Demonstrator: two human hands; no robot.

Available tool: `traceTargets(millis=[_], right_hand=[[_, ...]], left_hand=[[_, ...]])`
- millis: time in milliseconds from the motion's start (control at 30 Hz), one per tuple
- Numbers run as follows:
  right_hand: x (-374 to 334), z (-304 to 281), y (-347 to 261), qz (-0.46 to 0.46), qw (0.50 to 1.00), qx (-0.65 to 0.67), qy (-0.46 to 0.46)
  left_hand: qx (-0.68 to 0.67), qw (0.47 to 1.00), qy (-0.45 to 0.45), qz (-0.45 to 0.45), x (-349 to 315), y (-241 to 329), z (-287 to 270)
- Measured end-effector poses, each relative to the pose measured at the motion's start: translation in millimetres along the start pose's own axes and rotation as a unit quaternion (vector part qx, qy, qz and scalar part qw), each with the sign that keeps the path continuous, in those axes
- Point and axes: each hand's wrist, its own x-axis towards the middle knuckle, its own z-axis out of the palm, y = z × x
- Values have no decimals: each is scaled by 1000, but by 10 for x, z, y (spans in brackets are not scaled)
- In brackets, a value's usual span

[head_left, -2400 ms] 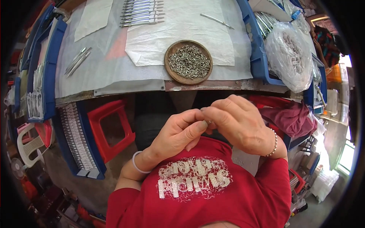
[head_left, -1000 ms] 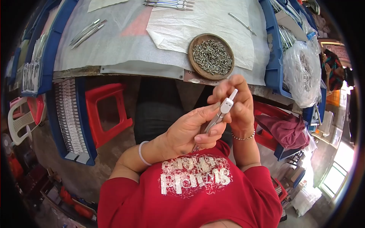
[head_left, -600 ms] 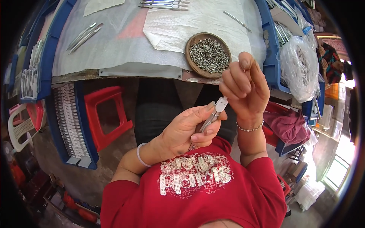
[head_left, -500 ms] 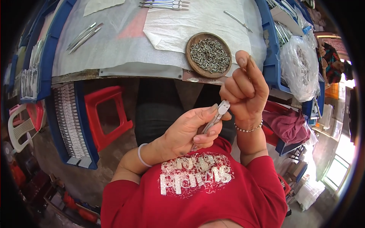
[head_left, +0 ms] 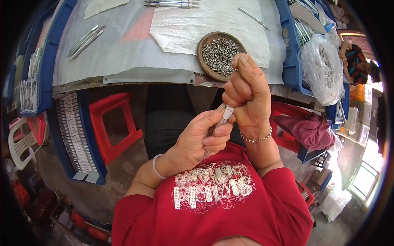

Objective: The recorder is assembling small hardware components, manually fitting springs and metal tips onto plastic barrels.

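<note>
My left hand (head_left: pixel 197 141) is wrapped round a slim metal piece with a pale grey, two-holed head (head_left: pixel 227 112), which sticks up past the thumb and forefinger. Just above that head is my right hand (head_left: pixel 250 92), thumb and forefinger pinched together and the other fingers curled. Whatever sits in the pinch is too small to make out. Behind the right fingertips, at the table's near edge, stands a round brown bowl (head_left: pixel 201 58) heaped with tiny silver metal pins (head_left: pixel 221 52). The fingertips cover part of its right side.
A pale sheet covers the table (head_left: pixel 135 53). Slim metal rods (head_left: pixel 86 42) lie at left, a single rod (head_left: pixel 254 19) at right, and several instruments (head_left: pixel 172 5) at the far edge. Blue trays (head_left: pixel 291 61) flank the table. Red stool (head_left: pixel 115 127) stands below left; another person (head_left: pixel 359 65) is far right.
My right hand has moved left and comes closer to the pale head of the metal piece. My left hand has shifted slightly left, its grip kept. The whole view has shifted a little.
</note>
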Motion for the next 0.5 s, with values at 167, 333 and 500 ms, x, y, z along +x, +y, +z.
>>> traceTargets(millis=[167,333,500], right_hand=[[49,63,-17,1,999,-32,2],[122,74,-68,22,999,-39,-4],[140,47,-39,42,999,-25,-13]], left_hand=[[-15,1000,-10,22,40,-59,-75],[-44,998,-40,20,84,-65,-60],[-92,994,-63,-5,90,-79,-100]])
